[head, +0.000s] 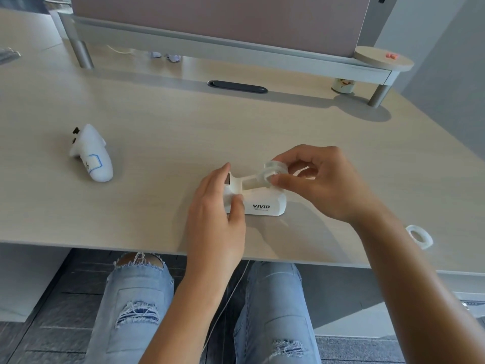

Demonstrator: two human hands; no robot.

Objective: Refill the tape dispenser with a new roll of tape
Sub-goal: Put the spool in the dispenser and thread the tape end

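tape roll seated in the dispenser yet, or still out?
Not seated. The right hand holds the clear tape roll at the top of the dispenser, above its cradle. The left hand grips the cutter end.

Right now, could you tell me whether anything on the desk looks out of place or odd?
One thing: a clear ring-shaped tape roll lies loose near the right front edge of the pale wooden desk, away from the white plastic tape dispenser. The white handheld controller lies on its side, far left.

Probably an office: a pale wood-grain desk [157, 122], divider panel [223, 19], grey shelf riser [210, 46], cable slot [237, 86].
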